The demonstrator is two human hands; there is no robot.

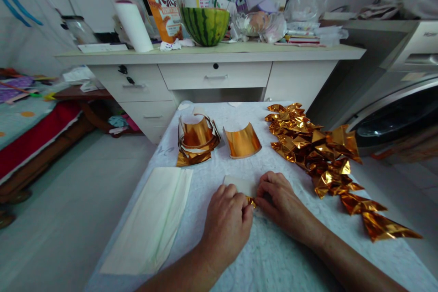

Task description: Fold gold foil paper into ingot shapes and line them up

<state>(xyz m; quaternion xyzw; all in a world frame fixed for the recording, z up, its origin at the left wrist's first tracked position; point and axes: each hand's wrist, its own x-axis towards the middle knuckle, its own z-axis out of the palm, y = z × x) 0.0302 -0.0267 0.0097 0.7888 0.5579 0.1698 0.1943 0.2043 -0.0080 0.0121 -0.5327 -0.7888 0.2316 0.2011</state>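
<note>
Between my hands lies a sheet of gold foil paper (241,185), its pale back facing up and a bit of gold showing at the near edge. My left hand (230,216) is closed on the left part of that edge, fingers curled. My right hand (282,203) pinches the edge from the right, thumb against fingers. Much of the sheet is hidden under both hands. Beyond them a curved gold sheet (243,141) rests on the cloth, beside a stack of curled gold sheets (196,139). Several folded gold foil pieces (308,141) are heaped along the right side.
A pale flat paper bundle (150,219) lies at the left on the cloth-covered table (137,278). Behind stands a white desk (215,70) carrying a cut watermelon (205,25), an orange snack bag (160,4) and a paper roll (134,25). A washing machine (404,73) is at the right.
</note>
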